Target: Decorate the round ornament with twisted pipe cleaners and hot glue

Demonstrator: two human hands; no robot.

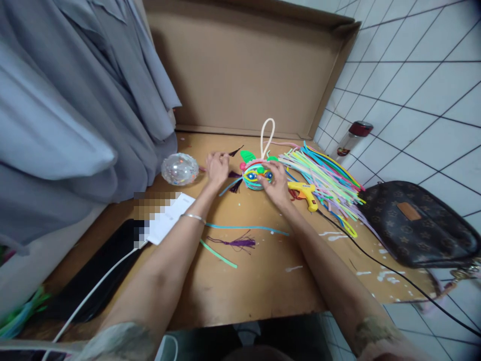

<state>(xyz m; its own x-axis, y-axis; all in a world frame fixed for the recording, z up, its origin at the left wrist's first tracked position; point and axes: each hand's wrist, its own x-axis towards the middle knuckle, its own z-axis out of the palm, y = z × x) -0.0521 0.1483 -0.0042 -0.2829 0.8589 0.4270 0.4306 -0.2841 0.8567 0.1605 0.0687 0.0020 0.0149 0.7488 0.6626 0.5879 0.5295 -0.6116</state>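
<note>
My right hand [277, 184] grips the right side of a colourful round ornament [253, 176] with blue eyes, green leaves and a white loop on top. Dark tassel threads [236, 185] spread at its left side. Left of the ornament, my left hand [218, 168] is closed with fingertips together near the tabletop. A small dark tassel [236, 151] sticks out past its fingertips; the exact grip is partly hidden. A purple tassel [242, 243] lies nearer to me, beside a blue strip [248, 227] and a green strip [220, 254].
A clear ball [180, 169] sits at left, near a white power strip [171, 216]. At right are a yellow glue gun [306, 193] with its cord, many coloured strips [323, 180], a brown bag [424, 223] and a bottle [353, 138]. Cardboard [248, 70] stands behind.
</note>
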